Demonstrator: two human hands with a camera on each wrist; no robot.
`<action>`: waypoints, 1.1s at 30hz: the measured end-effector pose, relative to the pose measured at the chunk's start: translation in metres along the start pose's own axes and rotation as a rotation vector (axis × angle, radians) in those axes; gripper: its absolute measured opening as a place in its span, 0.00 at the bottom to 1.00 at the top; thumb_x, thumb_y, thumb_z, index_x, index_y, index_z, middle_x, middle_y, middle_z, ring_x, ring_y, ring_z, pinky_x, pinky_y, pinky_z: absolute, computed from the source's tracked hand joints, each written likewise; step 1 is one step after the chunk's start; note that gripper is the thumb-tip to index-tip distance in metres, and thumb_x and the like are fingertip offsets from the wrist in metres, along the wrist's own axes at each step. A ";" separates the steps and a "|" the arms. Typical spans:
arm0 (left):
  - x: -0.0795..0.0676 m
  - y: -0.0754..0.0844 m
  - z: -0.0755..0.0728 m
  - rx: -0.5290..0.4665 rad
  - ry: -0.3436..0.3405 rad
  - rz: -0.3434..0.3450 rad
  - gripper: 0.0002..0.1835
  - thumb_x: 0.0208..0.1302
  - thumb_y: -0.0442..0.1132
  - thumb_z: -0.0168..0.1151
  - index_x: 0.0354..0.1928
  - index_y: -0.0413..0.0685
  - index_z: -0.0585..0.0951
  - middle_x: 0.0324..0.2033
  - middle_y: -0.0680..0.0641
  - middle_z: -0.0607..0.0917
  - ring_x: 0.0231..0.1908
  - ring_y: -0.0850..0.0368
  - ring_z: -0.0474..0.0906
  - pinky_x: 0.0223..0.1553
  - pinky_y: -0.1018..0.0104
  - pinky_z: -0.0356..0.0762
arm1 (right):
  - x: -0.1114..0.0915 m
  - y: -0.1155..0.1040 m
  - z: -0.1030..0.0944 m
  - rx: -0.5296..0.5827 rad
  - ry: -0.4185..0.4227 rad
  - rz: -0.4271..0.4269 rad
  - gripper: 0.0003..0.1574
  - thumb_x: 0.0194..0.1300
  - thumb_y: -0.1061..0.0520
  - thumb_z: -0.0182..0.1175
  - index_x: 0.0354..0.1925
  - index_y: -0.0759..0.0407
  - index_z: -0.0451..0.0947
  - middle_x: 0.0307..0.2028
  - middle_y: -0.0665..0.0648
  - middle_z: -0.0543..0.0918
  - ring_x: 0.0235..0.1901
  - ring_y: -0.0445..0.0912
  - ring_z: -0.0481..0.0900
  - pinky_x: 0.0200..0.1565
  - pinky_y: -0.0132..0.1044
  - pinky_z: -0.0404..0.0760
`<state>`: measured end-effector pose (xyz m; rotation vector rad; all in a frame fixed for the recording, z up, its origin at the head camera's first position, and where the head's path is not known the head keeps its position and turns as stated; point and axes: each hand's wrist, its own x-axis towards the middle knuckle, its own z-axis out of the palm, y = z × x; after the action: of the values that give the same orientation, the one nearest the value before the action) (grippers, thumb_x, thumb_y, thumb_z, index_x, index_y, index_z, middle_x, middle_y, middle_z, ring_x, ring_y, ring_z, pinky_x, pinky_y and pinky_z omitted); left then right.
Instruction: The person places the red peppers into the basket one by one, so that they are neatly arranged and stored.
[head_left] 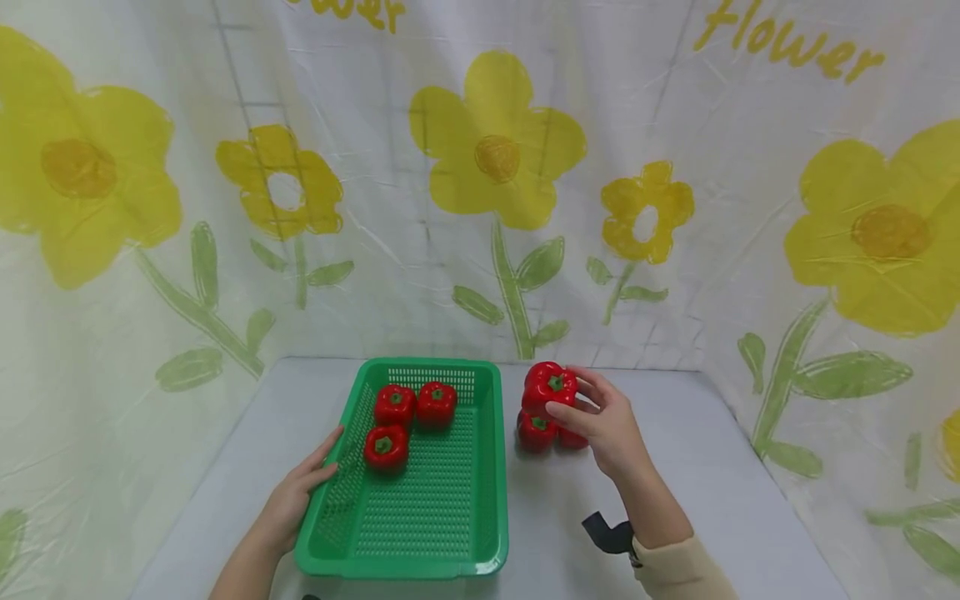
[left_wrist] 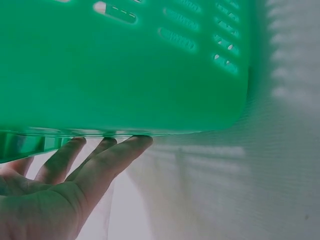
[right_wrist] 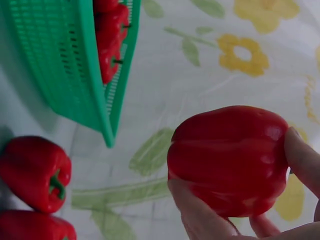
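My right hand [head_left: 611,423] holds a red bell pepper [head_left: 549,385] up, fingers and thumb on opposite sides; in the right wrist view this pepper [right_wrist: 227,161] is large and glossy. Two more red peppers [head_left: 537,433] lie below it on the table, partly hidden by the hand and the held one. A green perforated plastic basket [head_left: 491,467] stands to their left with three red peppers [head_left: 386,448] inside, toward its far left part. Against the basket's left side rests my left hand [head_left: 291,498]; the left wrist view shows its fingers [left_wrist: 107,162] nearly straight, tips touching the green wall.
The pale table [head_left: 637,492] carries the basket and the loose peppers. A white curtain [head_left: 390,283] with yellow flowers hangs behind and along both sides. On my right wrist is a black strap-like piece [head_left: 609,533].
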<state>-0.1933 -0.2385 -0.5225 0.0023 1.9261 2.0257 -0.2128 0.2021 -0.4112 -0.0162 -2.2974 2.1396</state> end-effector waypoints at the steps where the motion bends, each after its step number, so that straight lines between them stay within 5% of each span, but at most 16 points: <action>1: 0.000 0.000 0.000 0.001 0.002 0.000 0.30 0.82 0.44 0.39 0.80 0.70 0.50 0.81 0.49 0.38 0.79 0.40 0.41 0.70 0.46 0.67 | 0.001 0.000 0.003 -0.008 -0.002 0.004 0.46 0.59 0.53 0.75 0.71 0.49 0.66 0.70 0.58 0.70 0.66 0.60 0.72 0.55 0.46 0.86; 15: -0.002 -0.001 -0.001 0.017 -0.013 0.016 0.30 0.82 0.45 0.39 0.81 0.70 0.48 0.81 0.50 0.38 0.79 0.40 0.36 0.73 0.44 0.59 | 0.007 -0.003 0.041 0.048 -0.080 -0.013 0.45 0.56 0.56 0.76 0.69 0.47 0.69 0.67 0.58 0.74 0.64 0.59 0.75 0.54 0.50 0.86; 33: -0.001 0.000 0.000 0.021 -0.004 0.013 0.30 0.82 0.46 0.39 0.81 0.71 0.49 0.81 0.49 0.38 0.79 0.39 0.38 0.71 0.44 0.64 | 0.016 -0.003 0.081 0.024 -0.097 -0.049 0.43 0.55 0.52 0.78 0.67 0.45 0.72 0.65 0.55 0.74 0.63 0.56 0.77 0.52 0.48 0.87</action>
<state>-0.1928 -0.2390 -0.5222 0.0247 1.9501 2.0118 -0.2295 0.1218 -0.4144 0.1454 -2.2965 2.1907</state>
